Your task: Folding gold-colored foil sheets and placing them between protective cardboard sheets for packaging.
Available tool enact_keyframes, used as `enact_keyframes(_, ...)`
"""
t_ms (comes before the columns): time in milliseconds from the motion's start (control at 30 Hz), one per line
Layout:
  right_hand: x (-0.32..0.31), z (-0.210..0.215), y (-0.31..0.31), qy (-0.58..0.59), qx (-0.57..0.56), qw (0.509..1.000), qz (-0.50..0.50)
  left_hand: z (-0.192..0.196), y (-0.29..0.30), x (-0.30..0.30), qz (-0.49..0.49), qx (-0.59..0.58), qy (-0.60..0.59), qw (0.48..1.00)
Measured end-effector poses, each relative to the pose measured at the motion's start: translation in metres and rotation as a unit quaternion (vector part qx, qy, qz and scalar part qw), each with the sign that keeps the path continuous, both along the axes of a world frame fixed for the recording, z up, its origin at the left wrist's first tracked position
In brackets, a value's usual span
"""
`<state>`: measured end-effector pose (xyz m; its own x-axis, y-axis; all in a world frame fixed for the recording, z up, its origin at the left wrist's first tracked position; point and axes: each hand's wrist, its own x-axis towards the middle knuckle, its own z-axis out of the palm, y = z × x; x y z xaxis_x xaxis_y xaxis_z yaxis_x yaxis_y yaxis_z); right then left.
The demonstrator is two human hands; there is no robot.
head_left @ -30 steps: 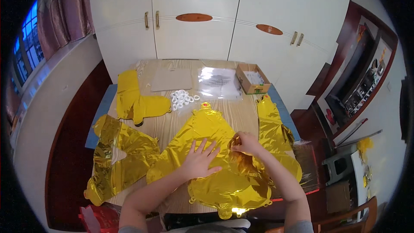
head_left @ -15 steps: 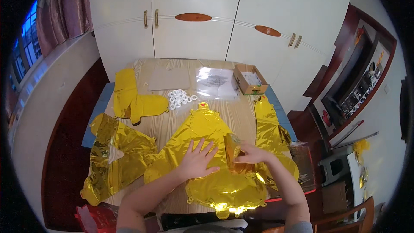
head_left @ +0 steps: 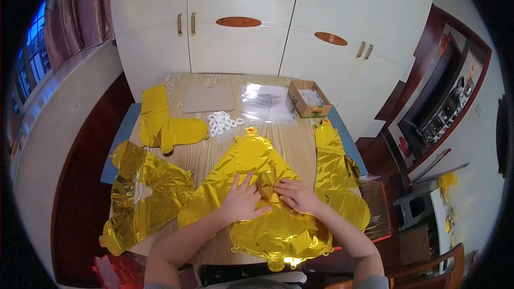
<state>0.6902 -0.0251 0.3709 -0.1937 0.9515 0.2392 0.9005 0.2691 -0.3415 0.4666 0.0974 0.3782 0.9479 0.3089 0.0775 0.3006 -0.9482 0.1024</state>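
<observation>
My left hand (head_left: 243, 199) and right hand (head_left: 297, 195) are bare: no gloves, rings or watch visible. Both forearms are uncovered from wrist to near the elbow. Grey sleeves, short or pushed up, show only at the bottom edge of the view, one on each arm; the fabric looks plain, with no pattern that I can make out. Fingernails are too small to judge. The rest of my body is out of view.

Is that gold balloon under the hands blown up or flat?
Flat: the gold balloon lies creased on the table, both hands pressing a fold at its middle.
</observation>
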Motion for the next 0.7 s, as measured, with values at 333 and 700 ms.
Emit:
enact_keyframes(333,0.008,0.005,0.024,-0.069,-0.036,0.996,-0.043,0.007,-0.002,0.0,-0.002,-0.01,0.007,1.0)
enact_keyframes(700,0.018,0.01,0.035,-0.147,-0.12,0.981,-0.028,0.004,0.0,0.001,-0.018,0.009,-0.016,1.0)
